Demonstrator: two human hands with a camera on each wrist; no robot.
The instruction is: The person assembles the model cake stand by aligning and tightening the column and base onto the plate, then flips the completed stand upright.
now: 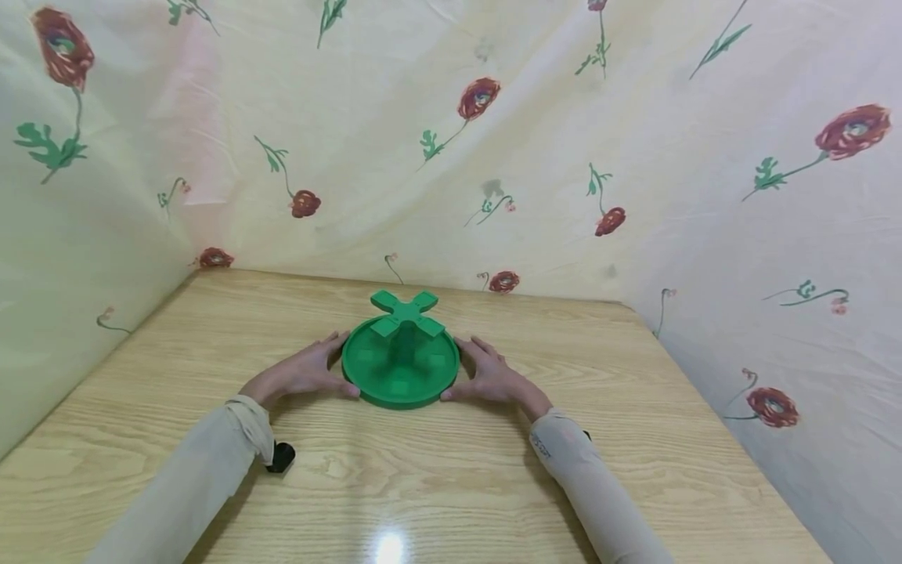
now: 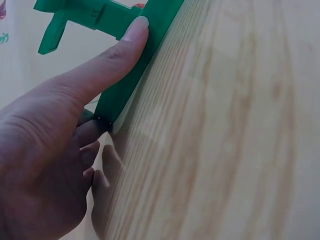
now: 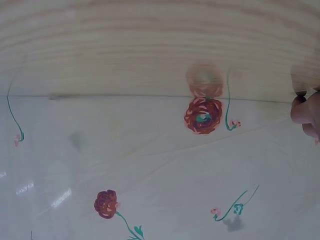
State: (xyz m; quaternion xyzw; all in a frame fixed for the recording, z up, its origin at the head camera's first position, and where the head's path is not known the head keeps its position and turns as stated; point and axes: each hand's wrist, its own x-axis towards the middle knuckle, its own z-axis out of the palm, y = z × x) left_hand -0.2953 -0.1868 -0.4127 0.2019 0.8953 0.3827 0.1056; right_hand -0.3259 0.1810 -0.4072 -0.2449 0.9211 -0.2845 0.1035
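Observation:
A green round dish (image 1: 369,382) with a raised rim is held between both hands around the middle of the table. From its centre rises a short post topped by a flat green cross (image 1: 406,311) with flared arms. My left hand (image 1: 306,371) grips the left side of the rim. In the left wrist view its thumb (image 2: 112,62) lies along the dish's side wall, the other fingers reach behind, and the dish's lower edge is right at the tabletop. On the opposite side, my right hand (image 1: 493,376) holds the rim; only its fingertips (image 3: 306,114) show in the right wrist view.
The pale wood-grain table (image 1: 395,486) spreads under both forearms. Light cloth (image 1: 395,157) printed with red flowers hangs along its back and both sides. A small black device (image 1: 281,457) sits under the left wrist.

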